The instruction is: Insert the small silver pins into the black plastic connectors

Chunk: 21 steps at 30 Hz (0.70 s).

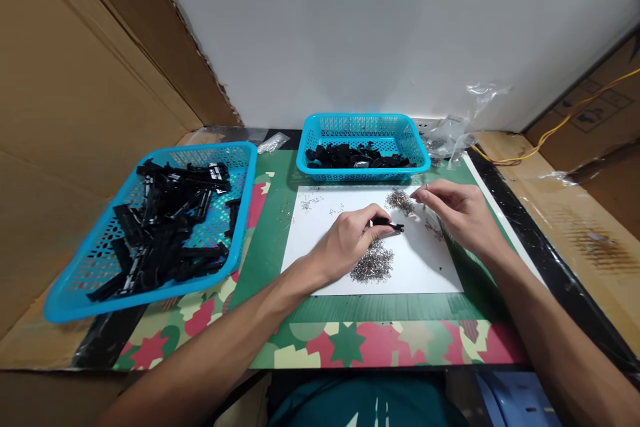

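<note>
And here the left hand [345,240] grips the black part [396,226], lying crosswise, free end towards the right hand [463,210], its fingertips pinched, any contents unclear.

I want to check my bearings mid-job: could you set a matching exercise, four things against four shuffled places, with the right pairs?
1. Slim black plastic piece
2. Larger pile of small silvery metal pieces
3. Smaller metal pile
4. Thin yellow wire

A. Near the right hand's fingers
B. In the left hand's fingers
C. Against brown cardboard
D. White paper's near half

1-B; 2-D; 3-A; 4-C
</note>
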Tool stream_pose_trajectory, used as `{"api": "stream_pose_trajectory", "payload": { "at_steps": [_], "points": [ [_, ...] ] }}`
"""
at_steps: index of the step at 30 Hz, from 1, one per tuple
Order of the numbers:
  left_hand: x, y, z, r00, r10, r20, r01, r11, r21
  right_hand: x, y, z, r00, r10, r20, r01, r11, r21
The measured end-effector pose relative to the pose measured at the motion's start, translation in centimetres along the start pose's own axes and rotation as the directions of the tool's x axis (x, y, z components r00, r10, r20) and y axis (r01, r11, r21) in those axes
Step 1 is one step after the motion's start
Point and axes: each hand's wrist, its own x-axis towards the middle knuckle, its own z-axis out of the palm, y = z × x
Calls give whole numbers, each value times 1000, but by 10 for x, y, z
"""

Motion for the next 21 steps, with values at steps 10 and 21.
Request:
{"api": "stream_pose_trajectory", "payload": {
  "at_steps": [10,21],
  "points": [
    [1,-4,1,1000,-14,-15,15,999,30,0,1,12,974,221,-41,-197,928,317],
    [1,-6,3,1000,-3,-9,3,999,32,-3,7,21,983,182,-20,-174,962,210]
  ]
}}
